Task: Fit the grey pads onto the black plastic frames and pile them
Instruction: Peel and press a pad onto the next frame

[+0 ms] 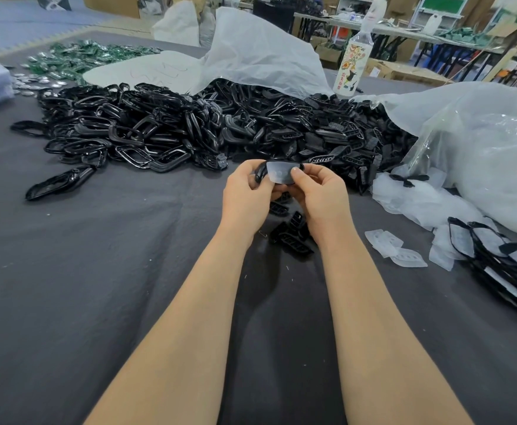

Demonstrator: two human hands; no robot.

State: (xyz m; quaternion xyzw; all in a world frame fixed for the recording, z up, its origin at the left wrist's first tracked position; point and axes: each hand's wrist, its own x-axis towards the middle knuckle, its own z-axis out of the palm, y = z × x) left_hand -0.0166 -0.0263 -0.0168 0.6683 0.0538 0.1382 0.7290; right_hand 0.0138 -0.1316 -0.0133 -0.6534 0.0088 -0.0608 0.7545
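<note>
Misalignment is the main risk at this point. The grey pad sits against the black frame, held up off the dark cloth in front of the heap of loose frames. The left hand curls round the frame's left end. The right hand pinches the pad's right side, with the thumb pressed flat on its face. The pad looks laid over the opening rather than seated. Its lower edge hangs free below the frame, and I cannot tell whether any corner has caught.

If the thumb pushes before the pad's outline lines up with the rim, one end could pop in while the other buckles, and a thin, flexible pad like this would probably crease or spring back out. The frame's far side is hidden behind the pad, so a skewed fit could go unnoticed.

Grip is the second worry. Both hands hold only the ends, so a hard press in the middle could twist the frame out of the left fingers and drop it among the small slotted black pieces just below, where it could be mixed up.

The finished pile at the right leans and spreads toward the spare pads. A carelessly placed piece could slide off it.
</note>
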